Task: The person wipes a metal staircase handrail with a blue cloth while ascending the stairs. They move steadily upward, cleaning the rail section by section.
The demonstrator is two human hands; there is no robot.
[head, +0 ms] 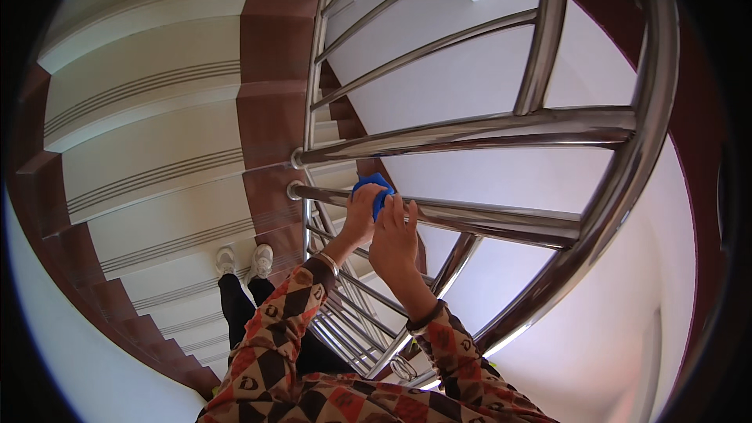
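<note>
A blue cloth (371, 181) is bunched around a round stainless-steel baluster post (487, 215) of a stair railing. My left hand (357, 218) grips the cloth on the post, its fingers curled over the top. Close beside it, my right hand (396, 241) holds the cloth's near edge against the post, with its fingers fairly straight. Its palm and part of the cloth are hidden. The post runs from a round base collar (293, 190) at the stair edge to the thick curved metal handrail (631, 170).
A second thick post (470, 131) stands parallel to the gripped one, with thinner rails (429, 59) beyond. Pale stairs (155, 179) with dark grooved strips and a red-brown border (273, 53) lie at left. My shoes (261, 259) rest on a step. The stairwell opens beyond the railing.
</note>
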